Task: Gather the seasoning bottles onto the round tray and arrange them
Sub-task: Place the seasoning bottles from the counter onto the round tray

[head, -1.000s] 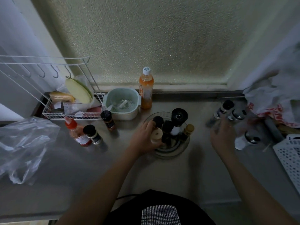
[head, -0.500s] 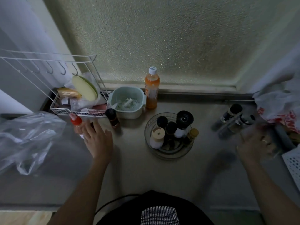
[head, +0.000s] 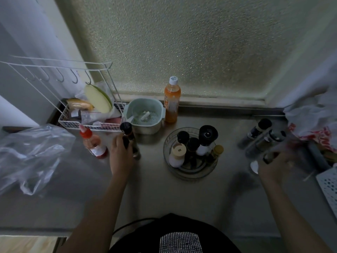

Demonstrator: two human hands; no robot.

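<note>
So compared to half a second back, the left hand (head: 121, 156) was spread flat near the red-capped sauce bottle (head: 94, 143), and now it's wrapped around a small dark bottle (head: 134, 147), which sits low in the grip. A second black-capped bottle (head: 127, 129) stands right behind it, touching or nearly so; hard to tell. The right hand (head: 279, 166) has slid in closer and is curled over a small jar with a pale base (head: 255, 166), though it's pretty blurry, so I can't say how tight that hold is.

The round tray (head: 169, 161) is clear and ribbed, sitting mid-counter on the brushed steel countertop (head: 182, 198). It already carries five bottles: a white one with a tan lid (head: 177, 155), two black-capped ones, a tall grinder with a black knob (head: 207, 136), and a little gold-capped one (head: 217, 151). Two dark shakers (head: 259, 127) wait off to the right, well apart from the tray. A crinkly clear plastic bag (head: 31, 157) slumps on the left.
</note>
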